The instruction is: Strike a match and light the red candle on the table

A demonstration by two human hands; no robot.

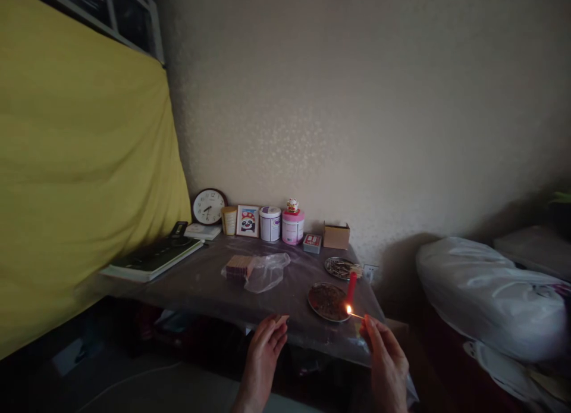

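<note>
My right hand (386,353) pinches a burning match (357,315) whose flame is at its left end. That flame is just in front of a red candle (352,287), which stands upright by a round metal plate (314,309) with dark residue on it. In my left hand (266,347), near the table's front edge, is a small matchbox (282,320), mostly covered by the fingers. Whether the candle's wick is lit, I cannot tell.
A stack of matchboxes (238,266) lies by a clear plastic bag (270,271) on the table (200,288). Another plate (332,267) holds several matchsticks. Along the wall stand a clock (209,206), a panda picture (247,221), tins (270,225) and a cardboard box (336,236).
</note>
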